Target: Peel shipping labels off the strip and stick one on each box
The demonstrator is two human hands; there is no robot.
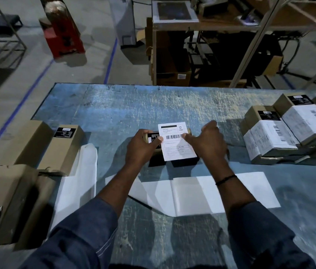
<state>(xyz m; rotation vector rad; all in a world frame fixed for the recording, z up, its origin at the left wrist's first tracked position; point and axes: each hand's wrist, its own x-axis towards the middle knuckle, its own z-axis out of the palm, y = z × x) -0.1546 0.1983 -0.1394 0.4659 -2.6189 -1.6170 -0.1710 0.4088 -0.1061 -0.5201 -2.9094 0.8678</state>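
- Scratched blue table point(114, 105): job's about halfway, I reckon.
- Labelled boxes point(269, 138) are stacked on the right, so those are done.
- Plain boxes point(62, 148) on the left still need theirs.
- The strip point(201, 195) lies near, looking mostly peeled.
- The middle box point(184, 162) has a label point(176, 144) on top. The left hand point(141, 146) grips its end, and the right hand point(209, 140) is spread open with the thumb pressing the label.

A scratched blue tabletop point(134, 105) fills the foreground. Beyond its far edge stands a wooden shelf rack point(154, 55). Beyond its far left corner are a red object point(66, 35) and blue floor tape point(111, 61).
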